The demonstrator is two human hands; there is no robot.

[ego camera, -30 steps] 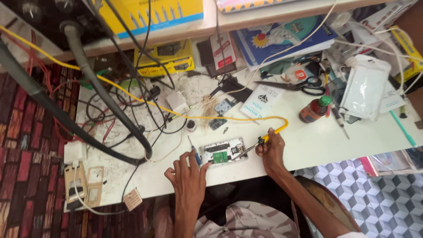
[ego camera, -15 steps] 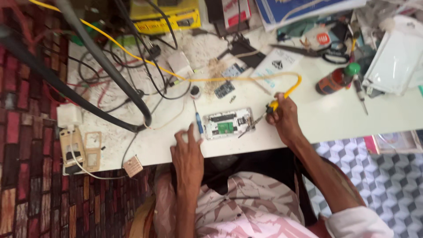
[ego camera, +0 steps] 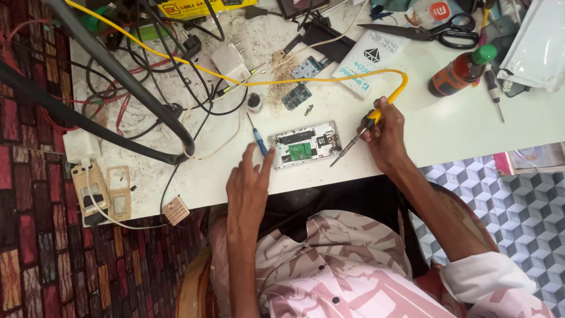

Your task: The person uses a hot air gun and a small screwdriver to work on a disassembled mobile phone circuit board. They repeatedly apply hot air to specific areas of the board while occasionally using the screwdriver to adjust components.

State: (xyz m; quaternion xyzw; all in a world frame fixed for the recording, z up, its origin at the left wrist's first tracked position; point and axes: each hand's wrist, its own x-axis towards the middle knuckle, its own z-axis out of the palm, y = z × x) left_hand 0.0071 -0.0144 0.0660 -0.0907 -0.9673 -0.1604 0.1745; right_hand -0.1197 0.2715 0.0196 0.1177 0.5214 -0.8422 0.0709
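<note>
An opened phone [ego camera: 305, 145] was laid flat on the white desk [ego camera: 459, 126], between the two hands, its long axis running from one hand toward the other. The left hand [ego camera: 250, 182] was spread open, its fingers [ego camera: 268, 162] touching the phone's near left corner, just beside a blue screwdriver [ego camera: 256, 135]. A soldering iron [ego camera: 360, 134] was gripped in the closed right hand [ego camera: 385, 135], its tip slanted down toward the phone's right end, close but apart. The left hand was the nearer.
</note>
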